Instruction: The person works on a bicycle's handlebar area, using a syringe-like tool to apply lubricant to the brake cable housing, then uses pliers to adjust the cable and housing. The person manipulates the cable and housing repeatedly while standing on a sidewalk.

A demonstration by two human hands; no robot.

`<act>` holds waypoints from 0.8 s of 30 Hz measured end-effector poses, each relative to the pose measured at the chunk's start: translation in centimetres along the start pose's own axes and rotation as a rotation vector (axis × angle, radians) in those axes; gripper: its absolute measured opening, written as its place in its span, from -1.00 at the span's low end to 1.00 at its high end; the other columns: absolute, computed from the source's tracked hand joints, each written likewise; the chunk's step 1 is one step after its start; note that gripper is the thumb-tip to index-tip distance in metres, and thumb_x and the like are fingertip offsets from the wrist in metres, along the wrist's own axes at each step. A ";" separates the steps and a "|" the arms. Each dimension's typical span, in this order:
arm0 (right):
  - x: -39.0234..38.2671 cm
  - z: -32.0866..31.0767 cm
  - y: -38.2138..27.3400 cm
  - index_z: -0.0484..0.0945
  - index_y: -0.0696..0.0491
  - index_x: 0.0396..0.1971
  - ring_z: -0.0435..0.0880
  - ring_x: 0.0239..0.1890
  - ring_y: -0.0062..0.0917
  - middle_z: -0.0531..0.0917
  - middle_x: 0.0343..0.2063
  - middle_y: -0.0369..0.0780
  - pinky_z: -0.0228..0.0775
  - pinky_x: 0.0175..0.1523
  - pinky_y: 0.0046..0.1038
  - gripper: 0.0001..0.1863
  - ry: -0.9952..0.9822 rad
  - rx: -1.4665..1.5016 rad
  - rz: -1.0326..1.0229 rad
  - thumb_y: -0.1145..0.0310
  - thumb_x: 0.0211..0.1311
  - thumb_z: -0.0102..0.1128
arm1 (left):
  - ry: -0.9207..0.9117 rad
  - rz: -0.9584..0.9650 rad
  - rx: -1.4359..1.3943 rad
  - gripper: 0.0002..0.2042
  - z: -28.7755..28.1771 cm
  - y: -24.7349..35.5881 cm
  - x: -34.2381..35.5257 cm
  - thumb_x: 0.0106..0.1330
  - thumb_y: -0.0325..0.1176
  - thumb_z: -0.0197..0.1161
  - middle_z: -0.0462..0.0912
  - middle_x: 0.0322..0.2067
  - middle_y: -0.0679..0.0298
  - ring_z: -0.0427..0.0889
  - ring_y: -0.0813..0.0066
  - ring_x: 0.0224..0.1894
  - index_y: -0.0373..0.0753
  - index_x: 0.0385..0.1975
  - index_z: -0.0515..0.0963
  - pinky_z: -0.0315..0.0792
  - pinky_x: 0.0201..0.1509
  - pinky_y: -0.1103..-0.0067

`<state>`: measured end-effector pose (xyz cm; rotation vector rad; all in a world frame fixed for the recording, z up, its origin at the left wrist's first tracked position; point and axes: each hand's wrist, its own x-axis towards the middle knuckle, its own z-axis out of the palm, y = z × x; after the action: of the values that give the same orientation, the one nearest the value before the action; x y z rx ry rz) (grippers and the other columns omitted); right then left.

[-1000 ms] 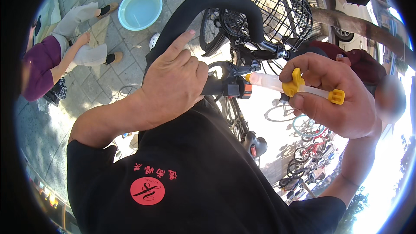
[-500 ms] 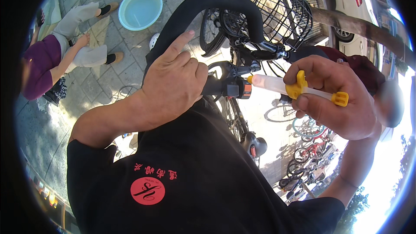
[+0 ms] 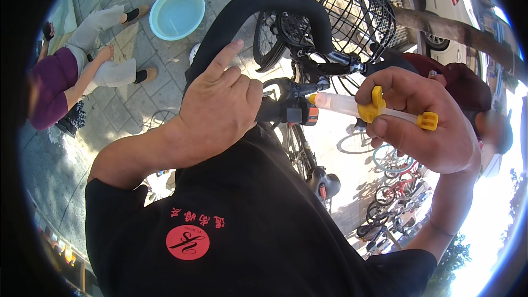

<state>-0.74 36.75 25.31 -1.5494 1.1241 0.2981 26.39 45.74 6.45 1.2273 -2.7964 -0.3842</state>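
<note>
The handlebar grip [image 3: 286, 111] is clasped by the left hand [image 3: 220, 104]. A syringe [image 3: 352, 107], pinched in the right hand [image 3: 423, 121], is pressed to the grip's end; filling seems underway, and steady plunger pressure is needed next.

Left hand [image 3: 220, 110]: on grip [image 3: 286, 111], left of syringe [image 3: 352, 107]
Right hand [image 3: 423, 124]: around syringe
Basket [image 3: 352, 11]: behind grip
Basin [image 3: 177, 13]: far left

Wire basket [image 3: 352, 5], pale blue basin [image 3: 177, 12], seated person [image 3: 77, 71], white car [image 3: 448, 5]
</note>
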 end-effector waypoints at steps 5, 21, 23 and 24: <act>-0.1 -0.1 -0.1 0.50 0.23 0.11 0.73 -0.30 -0.65 0.72 -0.30 -0.17 0.57 -0.11 -0.61 -0.67 -0.001 0.035 0.034 0.46 0.42 0.24 | 0.030 -0.001 -0.021 -0.31 0.1 -0.2 0.0 -0.15 -0.03 0.68 0.66 -0.32 0.25 0.67 0.36 -0.05 -0.32 -0.03 0.62 -0.04 0.72 0.15; -0.1 -0.2 0.6 0.48 0.25 0.12 0.71 -0.29 -0.66 0.70 -0.25 -0.15 0.60 -0.09 -0.59 -0.67 -0.011 0.019 -0.047 0.47 0.45 0.23 | 0.113 0.002 -0.078 -0.42 0.1 -0.1 0.2 -0.17 -0.07 0.68 0.58 -0.46 0.28 0.63 0.35 -0.23 -0.29 -0.21 0.60 0.02 0.71 0.19; -0.1 -0.3 0.8 0.48 0.25 0.13 0.71 -0.29 -0.66 0.70 -0.24 -0.14 0.61 -0.10 -0.59 -0.67 -0.009 0.012 -0.058 0.48 0.46 0.22 | 0.130 -0.007 -0.077 -0.41 -0.1 0.1 0.3 -0.17 -0.07 0.68 0.59 -0.45 0.28 0.64 0.36 -0.23 -0.29 -0.19 0.61 0.01 0.72 0.19; -0.2 -0.3 0.9 0.48 0.25 0.13 0.72 -0.29 -0.66 0.71 -0.24 -0.14 0.61 -0.10 -0.59 -0.67 -0.004 0.020 -0.053 0.48 0.46 0.22 | 0.134 -0.012 -0.077 -0.40 -0.1 0.1 0.4 -0.17 -0.07 0.68 0.60 -0.45 0.28 0.64 0.37 -0.23 -0.30 -0.18 0.62 0.00 0.72 0.19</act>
<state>-1.65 36.70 24.97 -1.5577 1.0780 0.2531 26.07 45.50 6.57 1.2074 -2.6377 -0.3905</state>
